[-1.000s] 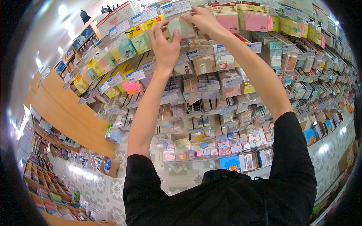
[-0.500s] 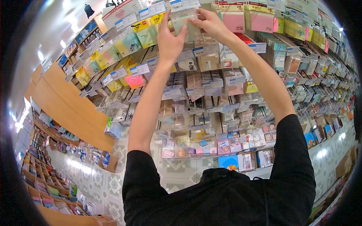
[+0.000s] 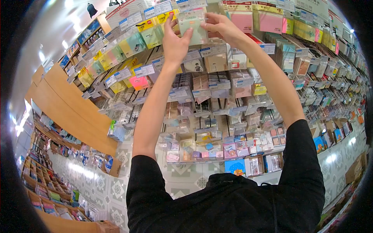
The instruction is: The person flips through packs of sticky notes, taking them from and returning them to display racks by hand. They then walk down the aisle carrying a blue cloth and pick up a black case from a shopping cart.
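Observation:
A pale green pack of sticky notes (image 3: 194, 24) in clear wrapping hangs at the top of the rack, just under a price label (image 3: 191, 4). My left hand (image 3: 176, 43) grips its left side, with the thumb on the front; some fingertips are hidden. At the right edge, my right hand (image 3: 226, 30) pinches the same pack between thumb and fingers. Left of it hang green packs with yellow tops (image 3: 151, 35), and pink packs (image 3: 241, 20) hang to the right.
Rows of hooks with price tags (image 3: 144, 71) and hanging stationery packs fill the display below my hands. Small boxes (image 3: 200, 155) line its bottom shelf. A wooden panel (image 3: 74, 108) stands at the left, above a patterned tile floor (image 3: 116, 190).
The green pack now faces me more plainly, its front brighter and less covered. My right hand has shifted slightly right and down along its edge; my left hand has barely moved.

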Available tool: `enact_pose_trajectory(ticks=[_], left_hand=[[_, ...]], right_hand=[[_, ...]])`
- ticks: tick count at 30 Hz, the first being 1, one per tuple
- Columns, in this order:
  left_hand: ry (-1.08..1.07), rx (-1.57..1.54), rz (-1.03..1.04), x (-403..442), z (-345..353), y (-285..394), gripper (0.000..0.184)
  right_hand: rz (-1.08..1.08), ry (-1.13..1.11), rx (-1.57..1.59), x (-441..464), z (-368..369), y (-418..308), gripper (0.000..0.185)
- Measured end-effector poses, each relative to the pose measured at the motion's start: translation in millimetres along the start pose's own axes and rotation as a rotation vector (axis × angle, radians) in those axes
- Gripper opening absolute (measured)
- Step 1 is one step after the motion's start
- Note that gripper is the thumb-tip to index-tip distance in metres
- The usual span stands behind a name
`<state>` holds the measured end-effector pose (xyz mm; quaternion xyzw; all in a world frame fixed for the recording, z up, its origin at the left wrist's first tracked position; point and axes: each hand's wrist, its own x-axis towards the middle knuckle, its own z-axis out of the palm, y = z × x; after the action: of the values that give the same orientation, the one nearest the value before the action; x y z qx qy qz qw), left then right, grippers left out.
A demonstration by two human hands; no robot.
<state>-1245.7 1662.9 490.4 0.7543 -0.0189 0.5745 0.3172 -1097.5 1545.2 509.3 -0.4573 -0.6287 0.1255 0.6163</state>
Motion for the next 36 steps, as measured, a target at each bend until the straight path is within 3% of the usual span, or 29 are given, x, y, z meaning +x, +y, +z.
enact_pose_trajectory(ticks=[4,6,9,12,14,20,22,27,31,33,36], left_hand=[[0.055,-0.028,-0.003,2.7,3.4,-15.8,0.064],[-0.081,-0.268,-0.16,-0.2,0.3,-10.2,0.052],[-0.047,-0.369,-0.273,-3.2,3.2,2.0,0.046],[0.013,-0.3,-0.243,-4.0,7.4,0.8,0.047],[0.025,-0.304,-0.236,-4.7,10.4,0.4,0.048],[0.047,-0.283,-0.147,1.1,15.1,8.7,0.045],[0.063,-0.378,-0.136,7.0,14.9,5.1,0.042],[0.007,-0.679,-0.259,12.5,12.4,35.1,0.046],[-0.102,-0.923,-0.246,21.4,1.8,36.1,0.045],[-0.112,-0.971,-0.244,25.9,-2.3,44.2,0.041],[-0.101,-1.029,-0.252,33.9,-7.3,56.4,0.034]], right_hand=[[0.038,0.066,-0.071,-5.2,-1.8,-3.8,0.064],[0.048,0.131,-0.11,-8.1,-0.6,-6.2,0.068],[0.053,0.214,-0.167,-9.6,1.4,-8.2,0.073],[-0.02,0.312,-0.339,-10.2,-4.0,-0.8,0.067],[-0.062,0.321,-0.279,-12.8,-5.3,-0.7,0.068],[-0.092,0.245,-0.103,-19.8,-28.7,2.2,0.047],[-0.182,0.336,-0.014,-16.6,-39.5,17.3,0.046],[-0.109,0.423,-0.177,-26.1,-50.2,7.2,0.032],[-0.077,0.375,-0.125,-22.0,-50.6,9.1,0.036],[-0.002,0.351,-0.271,-20.2,-48.0,4.2,0.042],[-0.07,0.348,-0.177,-7.2,-33.2,5.9,0.049]])
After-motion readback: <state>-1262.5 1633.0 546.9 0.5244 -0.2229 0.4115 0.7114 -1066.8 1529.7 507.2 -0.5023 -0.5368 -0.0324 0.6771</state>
